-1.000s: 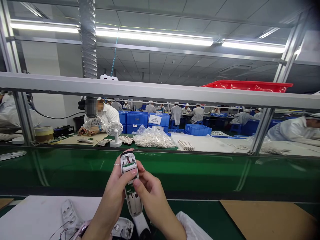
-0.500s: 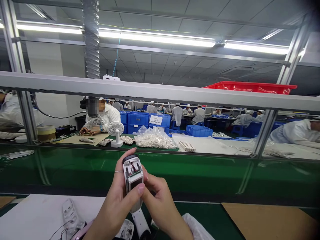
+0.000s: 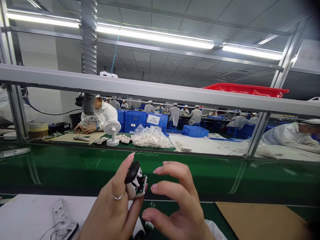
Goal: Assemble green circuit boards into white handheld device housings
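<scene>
Left hand (image 3: 110, 213) around white plastic housing (image 3: 132, 190)

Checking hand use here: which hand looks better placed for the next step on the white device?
Probably the right hand: it is open, empty and just beside the device. The left hand grips that device between thumb and fingers, so it is occupied.
</scene>
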`<action>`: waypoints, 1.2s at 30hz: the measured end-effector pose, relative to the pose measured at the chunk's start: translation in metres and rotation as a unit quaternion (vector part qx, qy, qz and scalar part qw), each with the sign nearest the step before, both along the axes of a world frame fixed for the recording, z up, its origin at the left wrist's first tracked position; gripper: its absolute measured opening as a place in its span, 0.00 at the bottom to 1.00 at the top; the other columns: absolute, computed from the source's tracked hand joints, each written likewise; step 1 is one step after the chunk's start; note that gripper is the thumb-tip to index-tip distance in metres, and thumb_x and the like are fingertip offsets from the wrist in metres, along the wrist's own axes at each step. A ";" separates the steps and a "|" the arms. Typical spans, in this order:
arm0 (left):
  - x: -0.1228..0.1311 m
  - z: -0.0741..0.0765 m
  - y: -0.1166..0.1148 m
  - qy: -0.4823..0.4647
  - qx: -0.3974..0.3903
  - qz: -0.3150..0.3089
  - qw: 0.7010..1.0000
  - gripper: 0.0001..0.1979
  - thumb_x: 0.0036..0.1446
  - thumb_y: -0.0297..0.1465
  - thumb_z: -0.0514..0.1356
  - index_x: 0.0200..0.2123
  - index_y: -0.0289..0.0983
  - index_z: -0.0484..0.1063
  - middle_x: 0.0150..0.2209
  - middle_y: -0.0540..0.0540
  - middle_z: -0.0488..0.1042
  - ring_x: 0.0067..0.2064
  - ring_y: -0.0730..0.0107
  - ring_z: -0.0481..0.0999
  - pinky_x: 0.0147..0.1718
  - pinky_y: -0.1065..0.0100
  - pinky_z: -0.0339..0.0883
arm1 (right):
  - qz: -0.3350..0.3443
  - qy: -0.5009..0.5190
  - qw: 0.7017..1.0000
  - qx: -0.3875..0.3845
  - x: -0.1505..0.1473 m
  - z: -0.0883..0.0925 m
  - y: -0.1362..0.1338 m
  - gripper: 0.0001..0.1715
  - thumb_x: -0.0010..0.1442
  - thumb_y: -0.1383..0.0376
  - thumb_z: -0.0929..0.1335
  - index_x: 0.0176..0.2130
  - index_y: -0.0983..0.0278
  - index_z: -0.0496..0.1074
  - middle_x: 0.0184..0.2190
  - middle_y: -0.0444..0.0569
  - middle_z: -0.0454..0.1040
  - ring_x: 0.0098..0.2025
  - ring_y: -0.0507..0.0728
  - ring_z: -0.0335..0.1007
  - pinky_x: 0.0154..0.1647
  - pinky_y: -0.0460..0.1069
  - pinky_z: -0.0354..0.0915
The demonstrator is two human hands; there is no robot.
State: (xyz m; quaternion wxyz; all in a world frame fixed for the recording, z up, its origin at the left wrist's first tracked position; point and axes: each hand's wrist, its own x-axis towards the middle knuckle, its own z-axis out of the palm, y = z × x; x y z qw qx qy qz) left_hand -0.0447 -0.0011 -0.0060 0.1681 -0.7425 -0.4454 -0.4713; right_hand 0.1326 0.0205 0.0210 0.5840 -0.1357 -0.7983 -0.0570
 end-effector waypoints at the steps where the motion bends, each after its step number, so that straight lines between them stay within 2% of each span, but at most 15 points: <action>1: -0.002 -0.001 0.001 0.024 0.025 0.001 0.999 0.34 0.60 0.27 0.51 0.67 0.36 0.38 0.57 0.37 0.62 0.50 0.60 0.73 0.40 0.69 0.71 | -0.019 -0.008 1.000 0.019 -0.001 0.001 -0.002 0.13 0.60 0.57 0.68 0.42 0.61 0.68 0.44 0.51 0.68 0.49 0.59 0.64 0.54 0.57 0.62; 4: -0.003 0.001 0.002 0.057 0.059 -0.003 0.997 0.36 0.58 0.24 0.51 0.67 0.33 0.37 0.52 0.37 0.67 0.45 0.63 0.74 0.41 0.70 0.71 | -0.059 -0.026 0.997 0.036 -0.003 0.004 -0.002 0.11 0.59 0.57 0.69 0.39 0.61 0.69 0.44 0.51 0.68 0.49 0.59 0.63 0.55 0.57 0.61; 10: 0.002 0.009 0.000 0.061 0.048 -0.022 0.997 0.38 0.55 0.21 0.49 0.66 0.34 0.36 0.43 0.40 0.71 0.37 0.65 0.75 0.35 0.69 0.71 | -0.100 -0.064 0.991 0.064 -0.001 0.006 0.002 0.05 0.58 0.63 0.70 0.36 0.60 0.72 0.46 0.49 0.69 0.49 0.58 0.63 0.56 0.57 0.61; 13: 0.003 0.010 0.000 0.068 0.023 -0.020 0.997 0.38 0.54 0.21 0.49 0.66 0.35 0.36 0.43 0.39 0.73 0.39 0.63 0.75 0.35 0.68 0.72 | -0.132 -0.090 0.980 0.115 0.001 0.006 0.002 0.02 0.56 0.66 0.70 0.34 0.60 0.73 0.46 0.47 0.71 0.49 0.58 0.63 0.58 0.59 0.59; 17: 0.004 0.011 -0.001 0.097 0.001 -0.023 0.995 0.38 0.55 0.22 0.48 0.66 0.35 0.34 0.48 0.37 0.72 0.42 0.61 0.76 0.37 0.67 0.72 | -0.154 -0.100 0.971 0.151 0.005 0.008 -0.001 0.04 0.53 0.68 0.71 0.32 0.59 0.73 0.44 0.45 0.73 0.47 0.57 0.64 0.59 0.58 0.59; 21: 0.002 0.011 -0.002 0.091 -0.007 -0.016 0.996 0.38 0.57 0.24 0.49 0.67 0.36 0.33 0.51 0.36 0.71 0.44 0.60 0.76 0.39 0.66 0.72 | -0.148 -0.123 0.972 0.136 0.009 0.009 -0.001 0.06 0.53 0.65 0.72 0.34 0.57 0.73 0.45 0.45 0.74 0.46 0.57 0.64 0.59 0.58 0.59; 26: 0.000 0.011 -0.002 0.083 -0.007 -0.022 0.996 0.38 0.58 0.25 0.50 0.67 0.36 0.32 0.49 0.37 0.73 0.41 0.61 0.77 0.36 0.67 0.72 | -0.140 -0.115 0.976 0.118 0.010 0.011 0.000 0.07 0.54 0.65 0.73 0.36 0.57 0.74 0.43 0.43 0.75 0.43 0.57 0.65 0.58 0.58 0.58; 32: 0.002 0.014 -0.004 0.069 -0.044 -0.009 0.997 0.37 0.59 0.25 0.48 0.67 0.40 0.32 0.44 0.40 0.75 0.40 0.60 0.77 0.34 0.68 0.72 | -0.123 -0.134 0.981 0.073 0.006 0.014 -0.004 0.04 0.56 0.65 0.71 0.35 0.59 0.72 0.32 0.40 0.76 0.35 0.54 0.63 0.56 0.55 0.55; 36: 0.001 0.014 -0.005 0.051 -0.068 0.001 0.996 0.37 0.59 0.25 0.47 0.66 0.43 0.31 0.38 0.44 0.75 0.36 0.63 0.77 0.33 0.68 0.72 | -0.103 -0.112 0.988 0.032 -0.001 0.011 -0.002 0.08 0.56 0.59 0.72 0.33 0.59 0.71 0.26 0.38 0.75 0.33 0.53 0.62 0.57 0.57 0.50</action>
